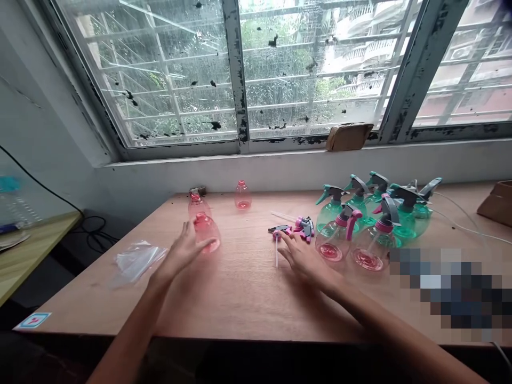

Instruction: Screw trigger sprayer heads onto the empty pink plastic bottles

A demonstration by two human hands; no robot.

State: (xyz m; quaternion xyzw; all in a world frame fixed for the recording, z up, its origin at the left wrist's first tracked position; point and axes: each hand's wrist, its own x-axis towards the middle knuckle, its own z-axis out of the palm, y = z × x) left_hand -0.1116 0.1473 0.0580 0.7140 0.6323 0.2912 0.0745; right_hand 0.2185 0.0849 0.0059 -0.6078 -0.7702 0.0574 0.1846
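Note:
My left hand is at the left side of a clear pink bottle with no spray head. Its thumb reaches across the front of the bottle and its fingers are apart; whether it touches the bottle I cannot tell. My right hand is spread low over the table, beside a pink and grey spray head with a thin white tube. More loose spray heads lie just beyond its fingertips. Behind the near bottle stands another pink bottle, and a third pink bottle stands near the wall.
On the right, two pink spray bottles stand before several green spray bottles. Clear plastic bags lie at the left. A cardboard piece and a white cable are at the far right. The wooden table meets the window wall.

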